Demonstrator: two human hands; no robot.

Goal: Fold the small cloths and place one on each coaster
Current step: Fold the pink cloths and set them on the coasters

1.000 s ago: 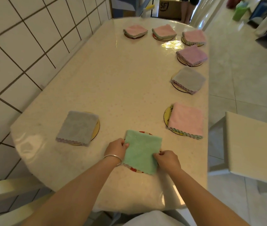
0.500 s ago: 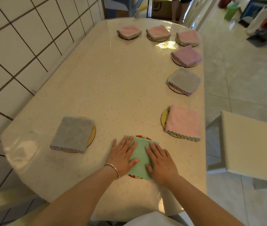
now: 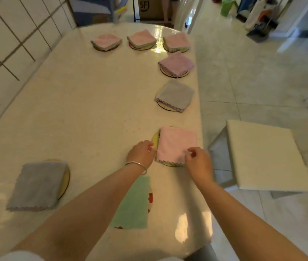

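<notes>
The table (image 3: 85, 113) was the biggest thing in view, a pale glossy top running along a tiled wall (image 3: 8, 44), with a white stool (image 3: 262, 155) just off its right edge. Eight folded cloths sat on it, each on its own coaster, strung around the far end and down the right side so every place had one. Nearest the person, partly hidden under the left forearm, lay the green cloth (image 3: 136, 204) on a red-patterned coaster (image 3: 150, 197). To its left the grey cloth (image 3: 36, 185) overhung a yellow coaster (image 3: 65, 178), pushed off-centre toward the left.

Both hands were at the pink cloth (image 3: 176, 145) on the right side, which covered most of a yellow coaster (image 3: 155, 138) but sat shifted to the right, leaving the coaster's left rim bare. That offset was probably why the hands were there: squaring it up looked like the step in hand. The left hand (image 3: 142, 153) had its fingers curled at the cloth's near-left corner, apparently pinching it. The right hand (image 3: 198, 160) had fingertips drawn together over the near edge, though motion blur made it unclear whether fabric was actually caught between them.

With every visible coaster covered, the task looked close to finished
</notes>
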